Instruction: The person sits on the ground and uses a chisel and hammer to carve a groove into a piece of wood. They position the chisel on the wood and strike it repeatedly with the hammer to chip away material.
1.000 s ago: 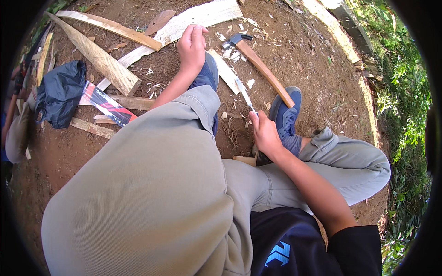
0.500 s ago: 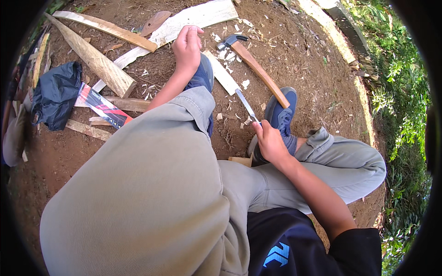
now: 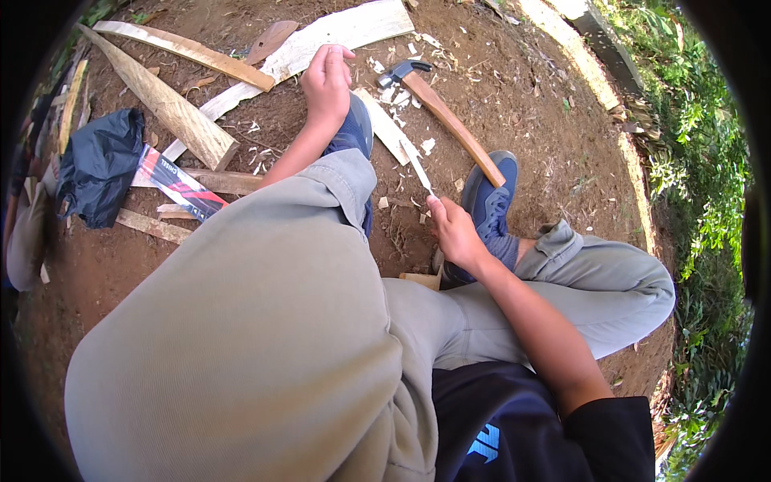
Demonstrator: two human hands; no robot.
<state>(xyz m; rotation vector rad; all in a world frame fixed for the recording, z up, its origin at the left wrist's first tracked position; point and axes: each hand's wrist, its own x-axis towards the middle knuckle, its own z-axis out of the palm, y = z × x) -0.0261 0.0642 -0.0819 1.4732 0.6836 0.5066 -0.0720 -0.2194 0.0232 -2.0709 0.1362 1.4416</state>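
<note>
My right hand [image 3: 459, 233] is closed around a chisel [image 3: 418, 167], its handle mostly hidden in my fingers. The bright blade points away to the upper left and its tip overlaps the near end of a pale flat wood strip [image 3: 381, 124]; contact cannot be told. My left hand [image 3: 328, 79] is above my left shoe, fingers curled inward; what they hold, if anything, is hidden. A claw hammer [image 3: 450, 116] with a wooden handle lies right of the strip, its handle end against my right shoe [image 3: 490, 193]. Wood chips [image 3: 400, 98] are scattered around the hammer head.
A wide pale board [image 3: 345, 30], a brown-edged plank [image 3: 189, 56] and a tapered post [image 3: 173, 108] lie on the soil at upper left. A black plastic bag [image 3: 100, 165] and a printed chisel package [image 3: 181, 183] are at left. Green plants [image 3: 699, 161] border the right side.
My right hand has shifted slightly left and away from me, moving the chisel blade farther over the strip. The blade now catches brighter light. My left hand stays almost still.
</note>
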